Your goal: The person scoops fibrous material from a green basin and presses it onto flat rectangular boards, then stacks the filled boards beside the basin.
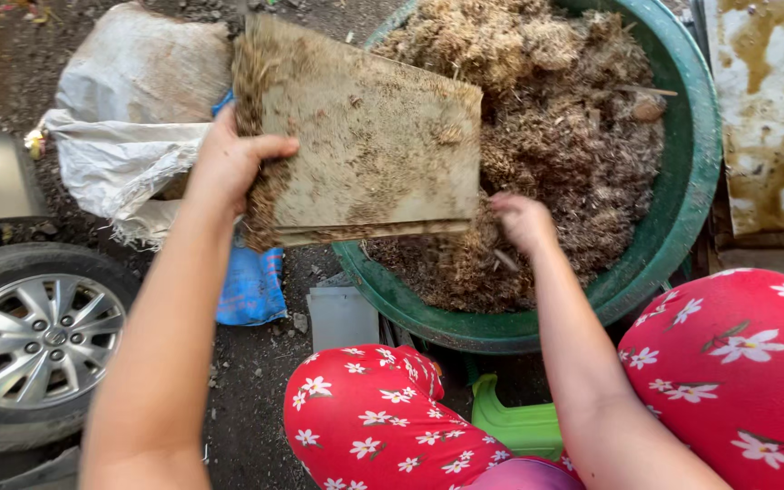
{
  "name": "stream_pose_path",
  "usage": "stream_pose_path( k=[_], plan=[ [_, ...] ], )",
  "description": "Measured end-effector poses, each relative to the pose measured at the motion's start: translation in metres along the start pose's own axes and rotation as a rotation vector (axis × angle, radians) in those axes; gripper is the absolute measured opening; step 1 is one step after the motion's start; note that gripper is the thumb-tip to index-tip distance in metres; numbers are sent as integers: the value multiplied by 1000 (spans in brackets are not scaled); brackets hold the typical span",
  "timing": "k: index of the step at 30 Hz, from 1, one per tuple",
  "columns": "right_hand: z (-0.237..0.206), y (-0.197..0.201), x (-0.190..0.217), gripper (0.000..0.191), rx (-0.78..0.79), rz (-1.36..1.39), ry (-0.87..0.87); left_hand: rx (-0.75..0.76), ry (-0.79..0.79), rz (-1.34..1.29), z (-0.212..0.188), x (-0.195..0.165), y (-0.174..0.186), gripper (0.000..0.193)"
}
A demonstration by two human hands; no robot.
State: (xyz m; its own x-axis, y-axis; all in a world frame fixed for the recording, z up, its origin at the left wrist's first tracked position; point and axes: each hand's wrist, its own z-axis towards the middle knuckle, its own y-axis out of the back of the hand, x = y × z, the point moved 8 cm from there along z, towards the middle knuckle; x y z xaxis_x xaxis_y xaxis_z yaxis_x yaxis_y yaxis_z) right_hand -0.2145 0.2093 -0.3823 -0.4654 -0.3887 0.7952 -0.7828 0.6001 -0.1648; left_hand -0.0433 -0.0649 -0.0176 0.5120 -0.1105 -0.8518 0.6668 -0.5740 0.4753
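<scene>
- Head view, as I watch from my remote seat: my left hand (233, 163) is clamped on the left edge of a flat, dirty board (365, 145), thumb across its face and fingers behind; the board is held tilted above the near-left rim of a green basin (682, 209), and bits of straw-like fibre cling to its surface and edges.
- My right hand (524, 220) is down in the basin, fingers curled into the brown fibrous litter (573, 154); I cannot tell whether it actually grips a clump or only rests on the heap, since the fingertips are buried and slightly blurred.
- That litter fills the basin in a high mound, paler and strawier at the far side, darker near my right hand; a small stick (651, 91) lies on top toward the right.
- Below the hands I see my knees in red trousers with white flowers (365, 417), and a green plastic stool (514, 422) between them.
- Left of the board lie white woven sacks (129, 118) on dark ground; a blue sack (251, 286) lies under them, just beside the basin.
- Farther left sits a car wheel with a silver rim (34, 340); at the right edge a rusty, stained metal sheet (773, 109) lies beside the basin.
</scene>
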Motion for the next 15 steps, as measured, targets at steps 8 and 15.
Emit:
stream_pose_path(
  k=[8, 15],
  plan=[
    [-34, 145, 50, 41, -856, -741, 353, -188, 429, -423, -40, 275, -87, 73],
    [-18, 120, 13, 100, -617, -863, 125, -183, 238, 177, -64, 325, -75, 77]
  ],
)
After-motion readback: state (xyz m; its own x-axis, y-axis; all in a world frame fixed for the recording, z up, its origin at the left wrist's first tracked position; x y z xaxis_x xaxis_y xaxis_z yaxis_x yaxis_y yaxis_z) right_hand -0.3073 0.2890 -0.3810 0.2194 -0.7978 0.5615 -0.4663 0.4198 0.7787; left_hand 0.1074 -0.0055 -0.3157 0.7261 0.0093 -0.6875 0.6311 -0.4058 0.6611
